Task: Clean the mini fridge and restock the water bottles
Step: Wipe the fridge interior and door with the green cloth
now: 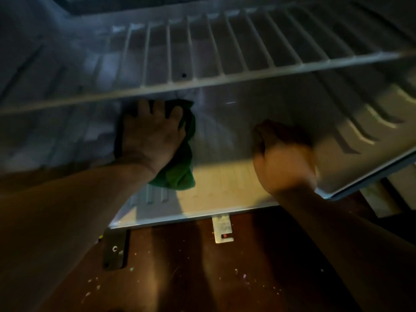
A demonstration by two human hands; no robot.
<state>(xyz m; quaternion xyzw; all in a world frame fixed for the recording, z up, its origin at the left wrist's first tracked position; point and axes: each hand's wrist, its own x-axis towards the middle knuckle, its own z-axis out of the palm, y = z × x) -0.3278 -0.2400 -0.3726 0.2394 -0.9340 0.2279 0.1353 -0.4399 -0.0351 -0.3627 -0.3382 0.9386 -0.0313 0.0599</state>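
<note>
The open mini fridge (225, 194) fills the view, its white interior dim. A white wire shelf (225, 64) spans the upper part. My left hand (148, 136) lies flat on a green cloth (177, 172) pressed against the fridge's back lower wall, under the shelf. My right hand (283, 156) is inside the fridge to the right, blurred, with the fingers curled; I cannot make out anything in it. No water bottles are in sight.
The fridge's right wall has moulded shelf rails (371, 122). Below the fridge's front edge is a dark brown wooden floor (202, 278) with small specks, a metal bracket (221, 230) and a dark hinge plate (114, 248).
</note>
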